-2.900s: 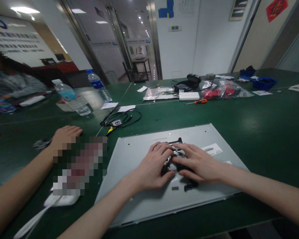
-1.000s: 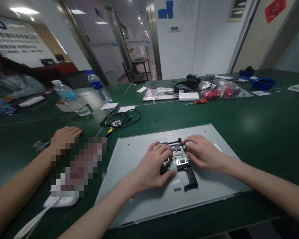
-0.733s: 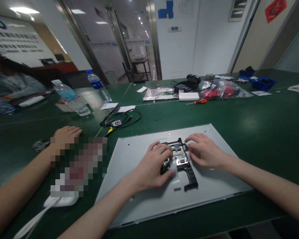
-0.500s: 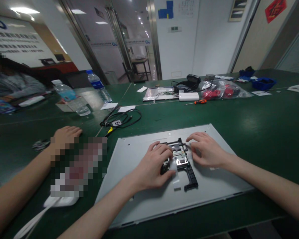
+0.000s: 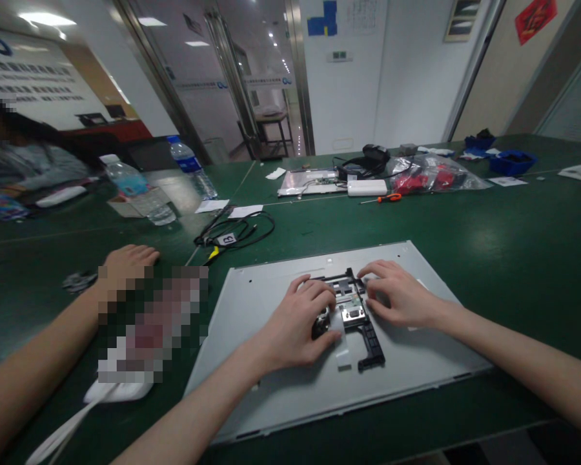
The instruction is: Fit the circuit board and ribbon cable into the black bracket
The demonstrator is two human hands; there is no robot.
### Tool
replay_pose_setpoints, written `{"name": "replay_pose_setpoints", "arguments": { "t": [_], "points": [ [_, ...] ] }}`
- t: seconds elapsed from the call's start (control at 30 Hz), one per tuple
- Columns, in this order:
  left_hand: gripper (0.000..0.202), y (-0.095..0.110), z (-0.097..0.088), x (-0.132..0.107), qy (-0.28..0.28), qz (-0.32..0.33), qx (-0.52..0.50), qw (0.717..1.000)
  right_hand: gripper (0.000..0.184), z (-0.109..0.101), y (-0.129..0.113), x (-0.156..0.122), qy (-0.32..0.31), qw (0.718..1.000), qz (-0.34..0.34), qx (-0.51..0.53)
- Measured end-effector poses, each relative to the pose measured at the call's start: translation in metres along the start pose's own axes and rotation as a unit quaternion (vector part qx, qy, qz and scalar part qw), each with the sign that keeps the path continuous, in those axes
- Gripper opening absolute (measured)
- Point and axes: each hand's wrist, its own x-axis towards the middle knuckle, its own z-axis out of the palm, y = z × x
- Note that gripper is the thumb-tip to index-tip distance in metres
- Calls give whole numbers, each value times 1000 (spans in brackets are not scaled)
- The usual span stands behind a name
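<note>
A light grey metal panel (image 5: pixel 290 397) lies flat on the green table, and a black plastic bracket with a circuit board and metal connector (image 5: pixel 353 314) rests on its middle. My left hand (image 5: pixel 303 326) curls over the bracket's left side, hiding part of it, with the thumb apart from the fingers below. At the opposite edge, the bent fingertips and thumb of my right hand (image 5: pixel 399 297) press against the bracket's upper right side. A small grey block (image 5: pixel 345 365) with a clear strip sits beside the bracket near my left thumb.
Another person's forearm (image 5: pixel 43 361) rests at the left, by a blurred-out device with a white cable (image 5: pixel 62 433). Black cables (image 5: pixel 242 229) and water bottles (image 5: pixel 193 168) stand beyond. Farther back are an orange screwdriver (image 5: pixel 390 198), a white box (image 5: pixel 366 188) and a plastic bag (image 5: pixel 436 173).
My right hand has shifted slightly left, bringing its fingertips against the bracket's right edge. My left hand, the bracket and the panel look unmoved.
</note>
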Motion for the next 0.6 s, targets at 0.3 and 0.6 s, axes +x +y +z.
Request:
{"name": "replay_pose_setpoints", "arguments": {
  "t": [0.3, 0.6],
  "points": [
    [28, -1, 1, 0, -2, 3, 7, 1000, 9, 0, -1, 0, 11, 1000, -3, -9],
    [29, -1, 1, 0, 3, 3, 0, 1000, 4, -1, 1, 2, 52, 998, 1, -29]
  ]
}}
